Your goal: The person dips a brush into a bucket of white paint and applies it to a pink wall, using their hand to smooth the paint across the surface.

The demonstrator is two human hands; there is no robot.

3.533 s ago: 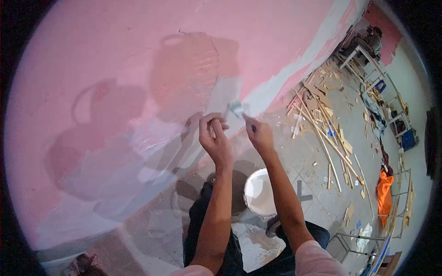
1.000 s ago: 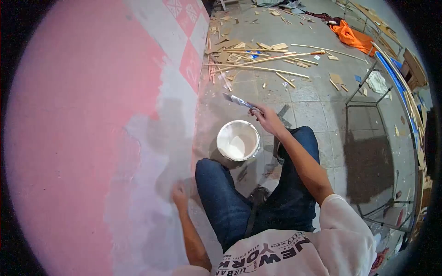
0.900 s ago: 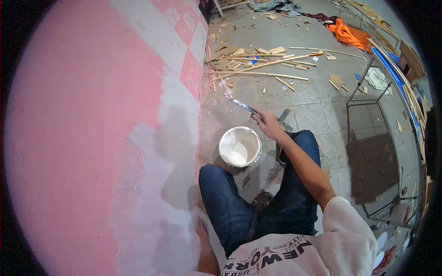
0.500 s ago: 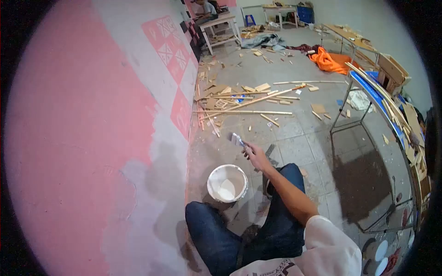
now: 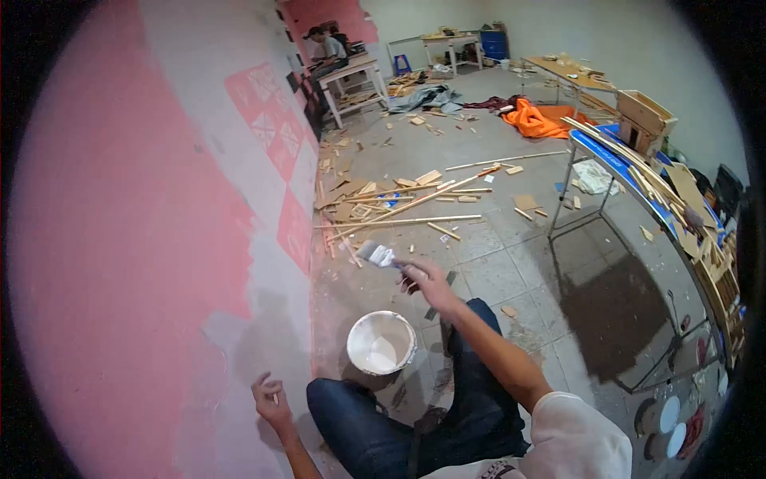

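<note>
A paintbrush (image 5: 378,254) with a flat head and white paint on it is in my right hand (image 5: 424,281), whose fingers are closed round the handle. Brush and hand are above and beyond a white bucket (image 5: 381,343) that stands on the floor between my knees, with white paint at its bottom. Near the lower part of the wall (image 5: 159,279), painted partly pink and partly pale grey, is my left hand (image 5: 273,401). Its fingers are apart and slightly curled, with nothing in them.
Wood strips and scraps (image 5: 407,203) litter the floor ahead. On the right stands a long blue table (image 5: 618,164) loaded with wood. An orange cloth (image 5: 538,120) lies farther back. A person (image 5: 329,49) sits at the far left by a white table (image 5: 351,64).
My left hand has come into view beside the wall. My right hand and the brush have moved left and down in the picture. The view has tilted up and shifted.
</note>
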